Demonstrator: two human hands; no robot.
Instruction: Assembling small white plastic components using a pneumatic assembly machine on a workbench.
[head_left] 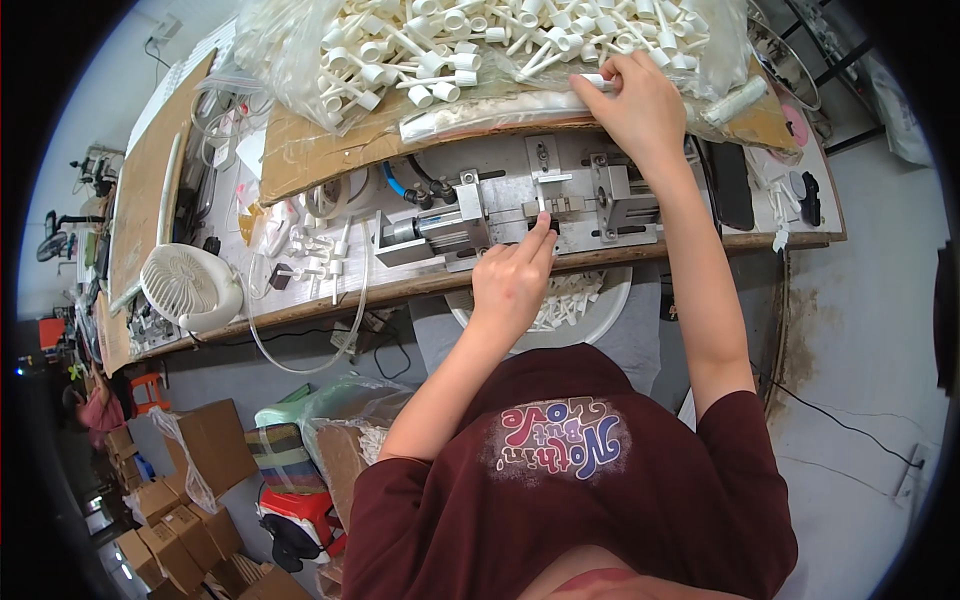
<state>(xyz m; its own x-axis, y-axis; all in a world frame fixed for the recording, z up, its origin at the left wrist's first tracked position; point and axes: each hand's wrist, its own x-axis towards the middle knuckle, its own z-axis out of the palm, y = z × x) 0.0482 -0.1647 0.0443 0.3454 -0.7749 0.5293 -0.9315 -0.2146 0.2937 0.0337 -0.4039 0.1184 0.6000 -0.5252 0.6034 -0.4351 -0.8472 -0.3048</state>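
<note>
My left hand (512, 285) is over the front of a metal clamping jig (630, 205) on the bench. Its fingertips close on the stem of a small white plastic part (543, 196) at the jig's middle; the thumb is hidden beneath. Higher up, my right hand (640, 108) pinches another white plastic piece (594, 80) between thumb and fingers, at the near edge of the pile. That pile holds many white cup-ended plastic parts (465, 62), lying in a clear bag on a raised cardboard sheet (335, 155).
A white fan (192, 285) and loose white parts (318, 255) stand left of the jig. Below the bench edge, a white basin (612, 318) holds more parts. A black phone (730, 185) lies at the right. Cardboard boxes (180, 540) are stacked at lower left.
</note>
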